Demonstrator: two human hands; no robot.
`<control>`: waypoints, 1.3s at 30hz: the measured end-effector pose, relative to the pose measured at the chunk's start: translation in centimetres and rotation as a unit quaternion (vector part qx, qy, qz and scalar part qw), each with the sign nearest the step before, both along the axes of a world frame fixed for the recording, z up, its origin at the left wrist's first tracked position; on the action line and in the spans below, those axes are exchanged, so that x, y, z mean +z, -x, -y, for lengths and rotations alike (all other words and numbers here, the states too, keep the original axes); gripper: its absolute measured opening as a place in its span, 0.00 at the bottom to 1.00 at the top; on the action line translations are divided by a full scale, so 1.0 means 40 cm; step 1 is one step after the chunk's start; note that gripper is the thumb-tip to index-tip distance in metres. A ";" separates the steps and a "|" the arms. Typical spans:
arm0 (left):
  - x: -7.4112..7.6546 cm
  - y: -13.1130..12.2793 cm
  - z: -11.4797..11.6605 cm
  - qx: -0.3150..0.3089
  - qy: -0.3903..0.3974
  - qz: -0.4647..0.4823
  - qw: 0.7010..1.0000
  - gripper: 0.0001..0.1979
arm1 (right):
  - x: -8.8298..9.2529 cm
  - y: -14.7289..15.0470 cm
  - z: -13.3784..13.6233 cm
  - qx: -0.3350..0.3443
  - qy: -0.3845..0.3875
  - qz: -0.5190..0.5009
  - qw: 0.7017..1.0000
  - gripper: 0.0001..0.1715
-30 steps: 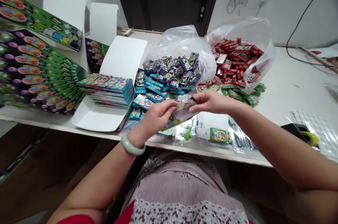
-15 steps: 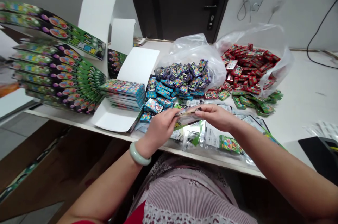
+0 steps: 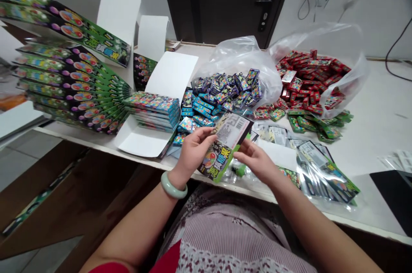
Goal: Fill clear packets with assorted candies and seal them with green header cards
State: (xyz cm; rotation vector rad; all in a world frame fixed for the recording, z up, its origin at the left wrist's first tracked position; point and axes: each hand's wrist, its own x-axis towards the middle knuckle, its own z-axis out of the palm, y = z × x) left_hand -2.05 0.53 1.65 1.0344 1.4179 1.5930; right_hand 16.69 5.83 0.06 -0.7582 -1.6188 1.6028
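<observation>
The flat printed packet (image 3: 225,146) is held up just above the near edge of the worktop (image 3: 373,122), its face toward the person. Its long axis slants from near left to far right: the green lettered end points down toward the lap, the white barcode end up toward the clear bag of blue packs (image 3: 225,88). The left hand (image 3: 193,153), with a pale bangle (image 3: 174,186) at the wrist, is closed on the packet's left edge, thumb on top. The right hand (image 3: 257,161) pinches the lower right edge, palm half up, fingers curled. Both forearms angle in from the near side
</observation>
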 end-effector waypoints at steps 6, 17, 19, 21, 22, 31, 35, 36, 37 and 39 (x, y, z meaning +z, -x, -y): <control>-0.023 0.007 -0.018 -0.058 0.047 0.196 0.978 0.18 | -0.021 0.033 -0.004 -0.011 0.115 -0.010 0.993 0.18; -0.119 -0.035 0.054 -0.028 0.025 -0.101 0.994 0.18 | -0.063 0.075 -0.009 -0.159 0.005 0.034 0.987 0.19; -0.120 -0.036 0.035 -0.015 0.011 -0.140 0.990 0.16 | -0.059 0.096 0.020 -0.173 -0.023 0.042 0.984 0.19; -0.122 -0.033 0.024 -0.016 0.003 -0.166 0.986 0.15 | -0.056 0.109 0.049 -0.188 -0.040 0.050 0.980 0.19; -0.123 -0.031 0.023 -0.021 0.000 -0.170 0.985 0.15 | -0.056 0.112 0.062 -0.189 -0.045 0.050 0.980 0.19; -0.120 -0.020 0.045 0.009 0.024 -0.191 0.981 0.08 | -0.054 0.115 0.088 -0.173 -0.025 0.025 0.984 0.25; -0.122 -0.014 0.047 -0.018 0.025 -0.200 0.979 0.10 | -0.045 0.098 0.069 -0.141 -0.034 0.027 0.989 0.24; -0.123 -0.018 0.048 -0.032 0.019 -0.187 0.982 0.11 | -0.045 0.096 0.067 -0.141 -0.037 0.026 0.989 0.24; -0.125 -0.024 0.048 -0.044 0.011 -0.168 0.985 0.13 | -0.046 0.096 0.068 -0.145 -0.041 0.021 0.988 0.24; -0.129 -0.039 0.046 -0.048 0.000 -0.138 0.989 0.15 | -0.053 0.104 0.078 -0.163 -0.045 0.011 0.985 0.26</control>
